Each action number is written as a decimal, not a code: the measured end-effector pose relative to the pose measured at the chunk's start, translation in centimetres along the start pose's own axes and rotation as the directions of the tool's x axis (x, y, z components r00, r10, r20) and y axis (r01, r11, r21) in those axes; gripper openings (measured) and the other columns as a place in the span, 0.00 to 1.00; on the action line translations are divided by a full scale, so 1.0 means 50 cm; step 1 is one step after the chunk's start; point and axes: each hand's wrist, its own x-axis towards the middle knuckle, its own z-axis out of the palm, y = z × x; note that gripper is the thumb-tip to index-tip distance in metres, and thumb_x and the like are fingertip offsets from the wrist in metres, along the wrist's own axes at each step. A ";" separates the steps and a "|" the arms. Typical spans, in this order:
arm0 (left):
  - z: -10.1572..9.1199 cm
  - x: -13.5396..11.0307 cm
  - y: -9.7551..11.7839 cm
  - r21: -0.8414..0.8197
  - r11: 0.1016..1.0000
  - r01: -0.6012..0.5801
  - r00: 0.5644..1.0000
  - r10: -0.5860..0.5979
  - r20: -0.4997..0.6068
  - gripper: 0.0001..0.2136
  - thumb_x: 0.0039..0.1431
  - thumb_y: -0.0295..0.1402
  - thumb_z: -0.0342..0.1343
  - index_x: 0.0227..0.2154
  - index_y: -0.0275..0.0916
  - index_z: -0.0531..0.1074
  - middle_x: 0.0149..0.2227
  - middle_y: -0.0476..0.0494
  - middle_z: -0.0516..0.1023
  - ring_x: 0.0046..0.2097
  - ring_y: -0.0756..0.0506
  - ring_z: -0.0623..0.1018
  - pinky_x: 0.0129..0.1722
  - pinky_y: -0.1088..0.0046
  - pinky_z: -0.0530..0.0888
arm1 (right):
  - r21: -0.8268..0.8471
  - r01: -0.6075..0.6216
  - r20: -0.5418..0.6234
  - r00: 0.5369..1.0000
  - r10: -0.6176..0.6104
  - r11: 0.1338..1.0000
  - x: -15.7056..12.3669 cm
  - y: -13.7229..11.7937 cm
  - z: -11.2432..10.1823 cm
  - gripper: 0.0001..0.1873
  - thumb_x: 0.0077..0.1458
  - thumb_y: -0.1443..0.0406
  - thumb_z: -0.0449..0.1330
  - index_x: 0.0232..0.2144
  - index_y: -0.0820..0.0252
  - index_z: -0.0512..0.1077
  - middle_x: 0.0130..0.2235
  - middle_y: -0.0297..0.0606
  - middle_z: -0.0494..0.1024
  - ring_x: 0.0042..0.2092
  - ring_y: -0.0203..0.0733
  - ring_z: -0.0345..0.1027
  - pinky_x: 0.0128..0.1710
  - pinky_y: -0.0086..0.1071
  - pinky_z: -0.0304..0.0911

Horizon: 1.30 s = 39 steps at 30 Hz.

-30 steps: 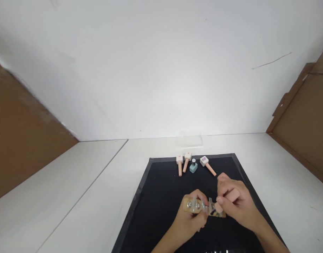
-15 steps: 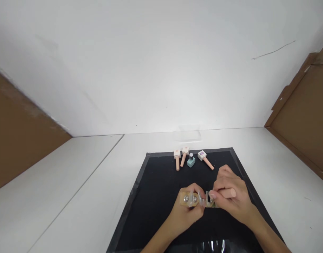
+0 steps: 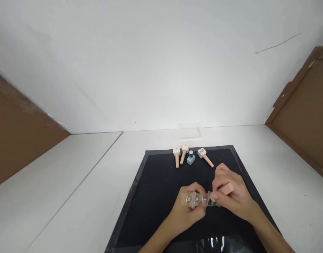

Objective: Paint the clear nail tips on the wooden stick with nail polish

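Observation:
My left hand is closed round a small tan strip that carries silver studs and clear nail tips, held above the black mat. My right hand is closed in a pinch at the strip's right end and also holds a peach-coloured stick-like piece between its fingers. What exactly the fingertips pinch is too small to make out.
At the mat's far edge lie three peach-handled, white-capped nail polish brushes and a teal polish bottle. A clear flat box sits on the white table behind them. Brown cardboard panels stand at both sides. Shiny plastic lies at the mat's near edge.
Both hands have stayed together on the strip, with small finger shifts. The view has tilted slightly, so the mat and bottles sit a little higher in the picture.

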 end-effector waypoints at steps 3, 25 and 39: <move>0.001 0.001 -0.001 0.037 0.999 -0.004 1.000 0.004 -0.005 0.04 0.37 0.23 0.50 0.18 0.37 0.63 0.17 0.55 0.62 0.19 0.56 0.60 0.20 0.81 0.57 | -0.058 0.023 -0.012 1.000 -0.024 0.998 0.000 0.004 0.000 0.16 0.59 0.63 0.55 0.20 0.56 0.61 0.17 0.27 0.65 0.20 0.34 0.55 0.25 0.33 0.52; 0.001 -0.005 -0.002 0.018 0.999 0.030 0.999 -0.031 0.020 0.04 0.34 0.24 0.50 0.19 0.37 0.65 0.17 0.53 0.66 0.19 0.54 0.62 0.20 0.79 0.59 | -0.119 -0.038 -0.068 0.997 0.030 0.992 -0.002 0.003 -0.008 0.15 0.57 0.64 0.56 0.18 0.57 0.63 0.16 0.28 0.64 0.21 0.35 0.56 0.22 0.32 0.54; 0.004 -0.003 0.000 -0.006 0.999 0.051 0.999 -0.051 -0.006 0.04 0.34 0.24 0.50 0.18 0.38 0.63 0.16 0.55 0.63 0.18 0.56 0.58 0.18 0.81 0.55 | 0.406 -0.229 -0.027 0.965 0.262 0.885 -0.016 0.026 -0.017 0.17 0.58 0.55 0.55 0.21 0.57 0.68 0.24 0.33 0.65 0.26 0.37 0.61 0.24 0.31 0.60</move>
